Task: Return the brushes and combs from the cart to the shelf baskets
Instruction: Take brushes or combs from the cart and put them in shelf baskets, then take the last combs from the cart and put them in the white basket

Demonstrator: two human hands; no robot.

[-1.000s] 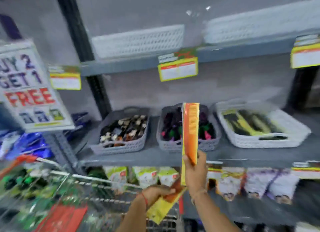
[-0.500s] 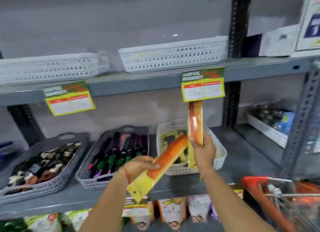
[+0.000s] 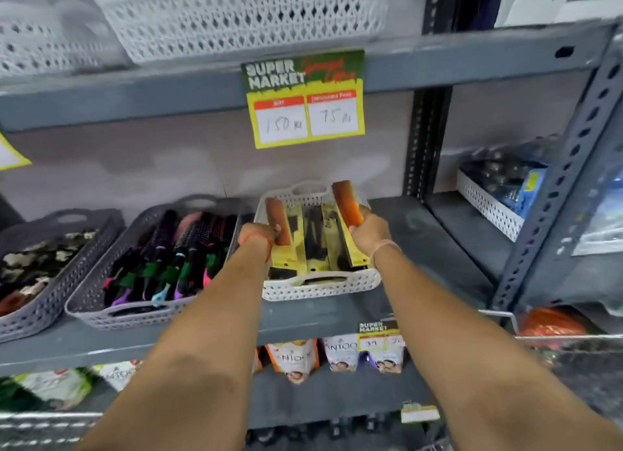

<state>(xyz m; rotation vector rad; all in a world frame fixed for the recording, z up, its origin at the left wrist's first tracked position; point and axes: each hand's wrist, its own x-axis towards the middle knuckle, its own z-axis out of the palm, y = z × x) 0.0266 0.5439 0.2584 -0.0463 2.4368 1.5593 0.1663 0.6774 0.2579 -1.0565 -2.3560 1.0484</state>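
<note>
Now each hand, left (image 3: 258, 236) and right (image 3: 369, 230), clenches an orange comb (image 3: 277, 220) (image 3: 347, 206) directly above the white basket (image 3: 320, 287), long axes running front-to-back like the combs inside.

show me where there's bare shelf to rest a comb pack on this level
Bare shelf lies right of the white basket, up to the upright post. A bare strip runs along the front edge. Left is crowded: the grey brush basket sits close against the white one.
</note>
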